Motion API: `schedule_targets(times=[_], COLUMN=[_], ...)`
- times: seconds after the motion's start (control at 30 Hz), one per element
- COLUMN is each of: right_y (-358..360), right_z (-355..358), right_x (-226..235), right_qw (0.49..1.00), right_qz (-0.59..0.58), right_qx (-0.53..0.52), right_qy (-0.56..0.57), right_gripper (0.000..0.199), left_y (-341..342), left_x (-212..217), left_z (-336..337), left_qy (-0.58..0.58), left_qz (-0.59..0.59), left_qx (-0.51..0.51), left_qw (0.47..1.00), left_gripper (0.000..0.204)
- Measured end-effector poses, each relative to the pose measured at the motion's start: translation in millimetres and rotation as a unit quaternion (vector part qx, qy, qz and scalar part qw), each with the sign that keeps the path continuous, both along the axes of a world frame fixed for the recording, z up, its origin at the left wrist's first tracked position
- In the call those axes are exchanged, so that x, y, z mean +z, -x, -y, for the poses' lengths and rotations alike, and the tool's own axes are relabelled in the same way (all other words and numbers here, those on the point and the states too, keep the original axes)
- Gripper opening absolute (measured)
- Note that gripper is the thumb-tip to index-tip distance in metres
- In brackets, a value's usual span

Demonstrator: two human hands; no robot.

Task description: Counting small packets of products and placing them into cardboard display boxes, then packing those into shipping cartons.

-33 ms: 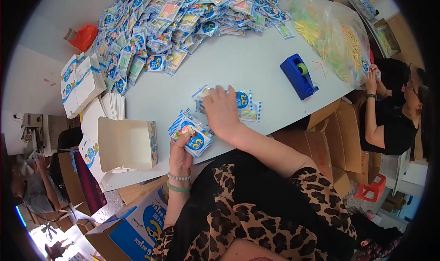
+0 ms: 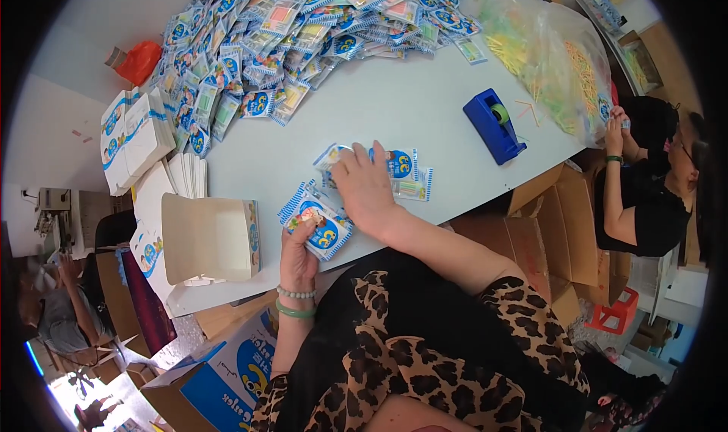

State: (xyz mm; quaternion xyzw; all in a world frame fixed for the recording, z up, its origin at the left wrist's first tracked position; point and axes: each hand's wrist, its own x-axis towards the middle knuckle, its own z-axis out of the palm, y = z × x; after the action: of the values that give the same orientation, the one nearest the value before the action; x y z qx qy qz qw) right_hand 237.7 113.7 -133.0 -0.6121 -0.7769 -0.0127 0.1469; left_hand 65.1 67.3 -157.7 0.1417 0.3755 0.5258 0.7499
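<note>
In my left hand [image 2: 298, 259] is a small stack of blue and white snack packets [image 2: 322, 227], pinned under the thumb. My right hand [image 2: 364, 189] reaches over the table with its fingers apart, resting on a loose packet [image 2: 327, 158]. Two more packets lie beside it: one with a blue oval [image 2: 402, 164], and a clear-faced one [image 2: 413, 187] showing coloured sticks. The undersides of my right fingers are hidden. Left of my hands stands an open white carton [image 2: 208, 239] with bare inner walls.
A big heap of packets [image 2: 303, 42] covers the table's far side. Folded cartons [image 2: 136, 140] are stacked at left. A blue tape dispenser [image 2: 493, 126] and a clear bag of coloured sticks [image 2: 550, 68] sit at right. Cardboard boxes [image 2: 561, 227] stand below the edge, near a co-worker [image 2: 644, 182].
My right hand has shifted slightly left, its fingers spreading a little more. The loose packet under it has slid slightly left too. My left hand stays put with its packets.
</note>
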Motion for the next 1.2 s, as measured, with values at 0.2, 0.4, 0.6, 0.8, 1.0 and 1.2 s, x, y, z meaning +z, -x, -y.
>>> schedule_targets(times=[0.2,0.4,0.6,0.8,1.0,1.2], right_y=[-10.9,-83.4,-75.6,-95.5,-94.4,-110.0], right_z=[3.8,-1.3,-38.2,-3.1,-1.2,23.9], right_x=[19.5,20.9,-39.2,-0.1,-7.2,20.1], right_qw=[0.955,0.952,0.969,0.976,0.987,0.995], right_qz=[-0.233,-0.216,-0.082,-0.103,-0.128,-0.058], right_qx=[0.023,-0.086,0.015,-0.044,0.042,-0.07], right_qy=[0.18,0.199,0.232,0.187,0.09,-0.038], right_gripper=[0.031,0.045,0.029,0.036,0.036,0.032], left_y=[1.2,2.9,40.0,8.4,9.0,-3.3], left_x=[5.7,-24.3,-33.4,9.0,-0.3,16.2], left_z=[-2.5,-6.4,-7.0,-6.0,-9.5,-2.8], left_qy=[0.001,0.013,0.002,-0.054,-0.028,-0.032], left_qz=[0.008,-0.032,-0.137,-0.126,-0.173,-0.192], left_qx=[-0.001,-0.01,-0.02,-0.197,-0.161,-0.155], left_qw=[1.0,0.999,0.99,0.971,0.971,0.969], left_gripper=[0.041,0.035,0.049,0.047,0.055,0.051])
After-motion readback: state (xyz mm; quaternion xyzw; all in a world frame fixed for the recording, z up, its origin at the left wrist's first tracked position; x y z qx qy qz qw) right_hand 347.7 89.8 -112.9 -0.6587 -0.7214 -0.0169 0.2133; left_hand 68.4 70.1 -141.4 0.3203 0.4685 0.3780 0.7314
